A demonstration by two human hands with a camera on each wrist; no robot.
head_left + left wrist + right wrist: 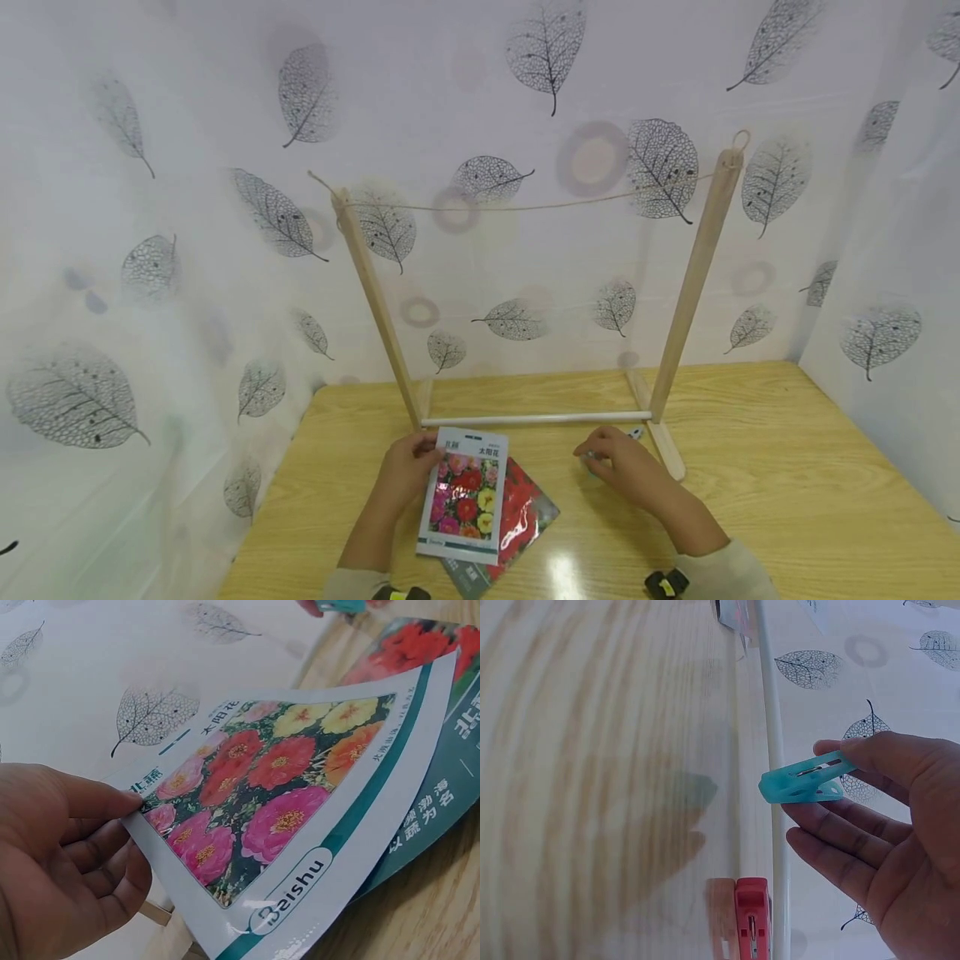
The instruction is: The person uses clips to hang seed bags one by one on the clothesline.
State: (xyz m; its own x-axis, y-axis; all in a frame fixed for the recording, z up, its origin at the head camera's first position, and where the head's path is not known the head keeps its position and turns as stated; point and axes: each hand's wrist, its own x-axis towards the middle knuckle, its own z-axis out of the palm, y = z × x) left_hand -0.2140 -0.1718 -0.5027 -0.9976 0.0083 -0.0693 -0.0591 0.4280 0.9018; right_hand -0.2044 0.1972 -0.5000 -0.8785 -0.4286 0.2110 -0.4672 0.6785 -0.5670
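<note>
My left hand (408,467) pinches the upper left edge of a white seed packet (463,546) with a picture of pink, red and yellow flowers. In the left wrist view the thumb (112,801) lies on the packet's corner, and the packet is tilted up. Beneath it lies a second seed packet (525,508) with red flowers and a dark green end, partly covered. My right hand (626,467) holds a teal clothespin (799,784) between thumb and fingers, over the table. A red clothespin (752,915) lies beside the white rod in the right wrist view.
A wooden frame stands behind the hands, with a left post (375,308), a right post (697,283) and a white rod (536,418) low between them. A thin string (525,208) runs between the post tops. A leaf-printed curtain (480,108) surrounds the wooden table (787,500).
</note>
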